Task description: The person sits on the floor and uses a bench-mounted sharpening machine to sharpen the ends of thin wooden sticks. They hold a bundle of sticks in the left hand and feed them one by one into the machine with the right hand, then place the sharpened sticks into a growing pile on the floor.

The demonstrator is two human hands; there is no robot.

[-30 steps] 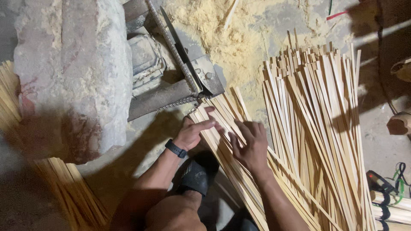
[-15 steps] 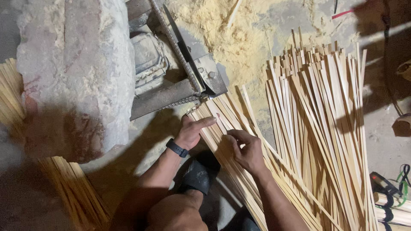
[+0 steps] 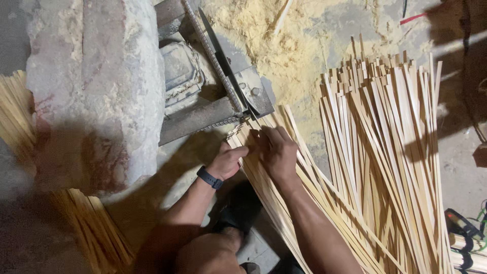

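A bundle of thin pale bamboo strips (image 3: 309,182) lies slanted in front of me, its far ends close to a dark blade (image 3: 223,61) fixed on a grey metal fixture (image 3: 203,116). My left hand (image 3: 228,160), with a dark watch (image 3: 209,177) on its wrist, pinches the left edge of the bundle near those ends. Just to its right, my right hand (image 3: 276,152) lies on top of the strips with the fingers curled over them, pointing at the blade. Both hands are almost touching.
A big fan of loose bamboo strips (image 3: 395,152) covers the right side. A rough stone block (image 3: 91,91) stands at left, with more strips (image 3: 96,228) beside it. Sawdust (image 3: 264,40) is heaped behind the blade. My knee (image 3: 213,253) is at the bottom.
My right hand has slid forward along the bundle from further back to the strip ends by the blade. The left hand has closed on the bundle's edge. The view has shifted slightly.
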